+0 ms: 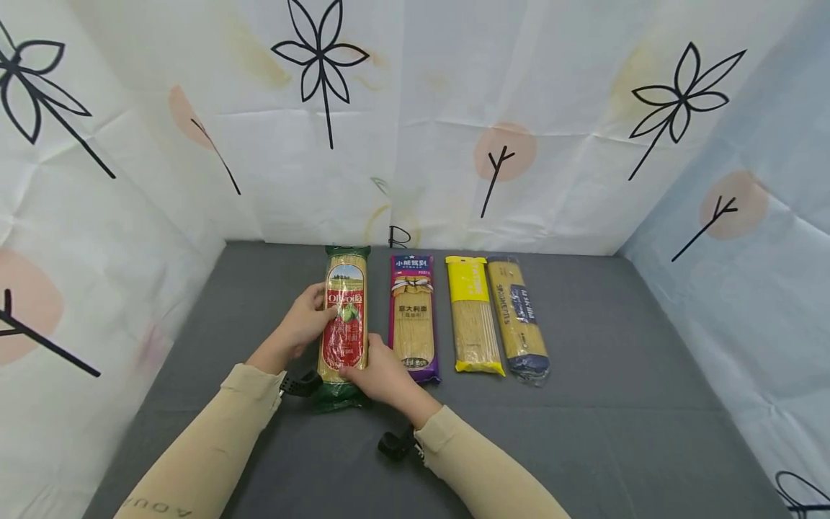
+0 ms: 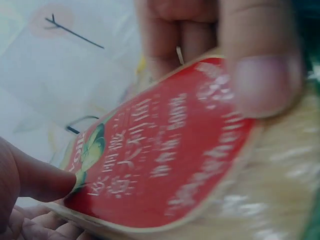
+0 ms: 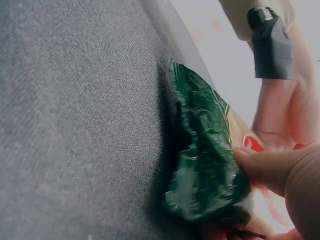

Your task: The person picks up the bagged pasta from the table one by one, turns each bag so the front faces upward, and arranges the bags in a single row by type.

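A pack of spaghetti with a red label and green ends (image 1: 345,339) is held between both hands at the left of the row of packs. The left hand (image 1: 305,321) grips its left side, thumb on the label and fingers behind. Near the lower end, the right hand (image 1: 385,375) grips the right side with its thumb on the front. In the left wrist view both thumbs lie over the red label (image 2: 165,150). The right wrist view shows the crumpled green end (image 3: 210,145) close to the grey cloth, with a dark shadow beside it.
To the right lie a purple pasta pack (image 1: 413,317), a yellow pack (image 1: 475,317) and a blue-labelled pack (image 1: 519,317), the last two touching or nearly so. Grey cloth (image 1: 609,447) covers the table. Patterned white curtains (image 1: 441,94) stand behind and at both sides.
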Demonstrator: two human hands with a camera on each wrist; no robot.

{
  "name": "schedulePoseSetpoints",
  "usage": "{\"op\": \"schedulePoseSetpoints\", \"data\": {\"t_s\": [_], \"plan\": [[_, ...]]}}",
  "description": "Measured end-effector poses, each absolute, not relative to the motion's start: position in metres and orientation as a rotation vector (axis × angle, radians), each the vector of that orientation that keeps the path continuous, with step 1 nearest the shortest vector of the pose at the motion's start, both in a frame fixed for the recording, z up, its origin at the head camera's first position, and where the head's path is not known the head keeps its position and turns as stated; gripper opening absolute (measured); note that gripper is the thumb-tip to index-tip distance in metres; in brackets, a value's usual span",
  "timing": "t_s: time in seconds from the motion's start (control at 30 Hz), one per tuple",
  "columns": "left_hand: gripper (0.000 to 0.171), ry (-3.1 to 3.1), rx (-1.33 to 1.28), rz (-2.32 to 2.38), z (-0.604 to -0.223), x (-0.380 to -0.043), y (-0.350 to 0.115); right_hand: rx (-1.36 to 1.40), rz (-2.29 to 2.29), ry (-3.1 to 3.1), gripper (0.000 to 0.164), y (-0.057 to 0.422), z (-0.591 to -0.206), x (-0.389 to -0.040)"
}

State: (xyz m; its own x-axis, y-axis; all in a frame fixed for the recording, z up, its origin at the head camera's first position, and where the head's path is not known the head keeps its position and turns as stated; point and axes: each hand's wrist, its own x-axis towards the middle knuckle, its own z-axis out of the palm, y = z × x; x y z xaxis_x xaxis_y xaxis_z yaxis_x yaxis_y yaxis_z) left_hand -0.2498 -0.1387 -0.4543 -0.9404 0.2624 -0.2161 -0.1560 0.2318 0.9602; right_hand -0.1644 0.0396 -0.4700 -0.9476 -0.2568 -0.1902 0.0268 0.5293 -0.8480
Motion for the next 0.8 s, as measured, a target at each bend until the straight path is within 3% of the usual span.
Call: {"op": "schedulePoseSetpoints", "data": {"t_s": [0.27, 0.47, 0.6, 0.8], "plan": [[0.067, 2.122, 0.016, 1.778, -0.474, -0.249, -0.142, -0.087, -1.395, 2.478, 0.067, 0.033, -0.469, -0.168], [0.068, 2.164, 0.105, 1.751, -0.493, -0.241, -0.153, -0.135, -1.461, 2.485, 0.083, 0.03, -0.477, -0.156], [0.068, 2.324, 0.187, 1.573, -0.487, -0.231, -0.162, -0.187, -1.38, 2.544, 0.093, 0.027, -0.476, -0.146], [0.067, 2.377, 0.242, 1.497, -0.479, -0.234, -0.164, -0.206, -1.287, 2.615, 0.09, 0.025, -0.473, -0.153]]}}
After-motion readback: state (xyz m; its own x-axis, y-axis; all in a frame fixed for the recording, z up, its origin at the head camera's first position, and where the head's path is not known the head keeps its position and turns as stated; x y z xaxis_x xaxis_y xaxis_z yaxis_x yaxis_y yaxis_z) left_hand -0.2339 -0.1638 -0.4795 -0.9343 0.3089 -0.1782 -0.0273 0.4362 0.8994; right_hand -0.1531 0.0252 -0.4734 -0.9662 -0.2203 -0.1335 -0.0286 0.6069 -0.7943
